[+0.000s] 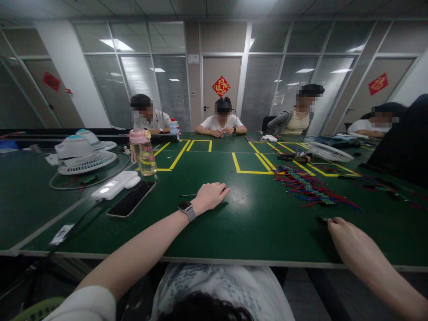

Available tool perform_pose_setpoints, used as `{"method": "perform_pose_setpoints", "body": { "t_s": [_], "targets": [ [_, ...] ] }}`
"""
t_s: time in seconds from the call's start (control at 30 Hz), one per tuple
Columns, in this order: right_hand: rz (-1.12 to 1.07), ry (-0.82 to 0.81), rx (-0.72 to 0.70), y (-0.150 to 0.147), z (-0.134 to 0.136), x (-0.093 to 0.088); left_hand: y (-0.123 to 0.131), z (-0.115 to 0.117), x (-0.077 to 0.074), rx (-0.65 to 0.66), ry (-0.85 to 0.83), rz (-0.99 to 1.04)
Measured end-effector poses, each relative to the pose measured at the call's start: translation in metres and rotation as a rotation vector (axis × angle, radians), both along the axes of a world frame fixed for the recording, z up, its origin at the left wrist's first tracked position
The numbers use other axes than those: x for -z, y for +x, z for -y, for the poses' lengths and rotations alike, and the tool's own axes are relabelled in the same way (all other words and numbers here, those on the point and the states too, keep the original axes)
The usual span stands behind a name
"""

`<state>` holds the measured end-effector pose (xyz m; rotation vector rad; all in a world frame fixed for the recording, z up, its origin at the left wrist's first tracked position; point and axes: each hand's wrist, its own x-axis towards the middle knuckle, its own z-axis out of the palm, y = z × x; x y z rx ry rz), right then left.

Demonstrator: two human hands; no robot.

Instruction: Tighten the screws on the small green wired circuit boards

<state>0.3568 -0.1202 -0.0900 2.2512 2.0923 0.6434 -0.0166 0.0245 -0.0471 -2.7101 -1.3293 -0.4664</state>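
The right hand (347, 238) pinches a small dark part (321, 219) near the front edge of the table (254, 232), toward its right corner. A row of wired boards (309, 186) lies past it, farther from that edge. The left hand (210, 196) is loosely curled by a thin stick (187, 195); I can't tell if it holds it. A soft, steady pinch should keep the part from slipping.

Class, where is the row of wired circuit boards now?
In the head view, the row of wired circuit boards lies right of centre on the green table, beyond the right hand, near yellow tape lines.
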Motion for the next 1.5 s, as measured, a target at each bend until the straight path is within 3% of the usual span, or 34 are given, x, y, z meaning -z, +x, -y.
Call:
{"method": "perform_pose_setpoints", "body": {
  "t_s": [0.1, 0.23, 0.33, 0.57, 0.8, 0.93, 1.5],
  "targets": [
    [-0.063, -0.079, 0.125, 0.024, -0.006, -0.001, 0.0, 0.001, -0.001, 0.004, -0.008, 0.003],
    [-0.101, 0.014, 0.122, 0.064, -0.019, 0.016, 0.001, 0.001, -0.001, 0.0, -0.008, 0.002],
    [-0.187, 0.019, 0.116, 0.075, -0.028, 0.03, 0.001, 0.001, 0.0, -0.002, 0.008, -0.008],
    [-0.322, -0.072, 0.128, 0.074, -0.034, 0.038, 0.001, -0.001, 0.001, -0.002, 0.012, -0.006],
    [-0.209, -0.062, 0.033, 0.083, -0.032, 0.05, 0.0, 0.0, 0.001, 0.012, 0.014, 0.004],
    [-0.177, -0.015, 0.049, 0.082, -0.031, 0.053, -0.001, 0.0, 0.001, 0.007, -0.016, 0.015],
    [-0.301, -0.071, 0.198, 0.059, -0.03, 0.034, 0.001, 0.0, 0.0, -0.023, -0.011, -0.017]
  ]
}}
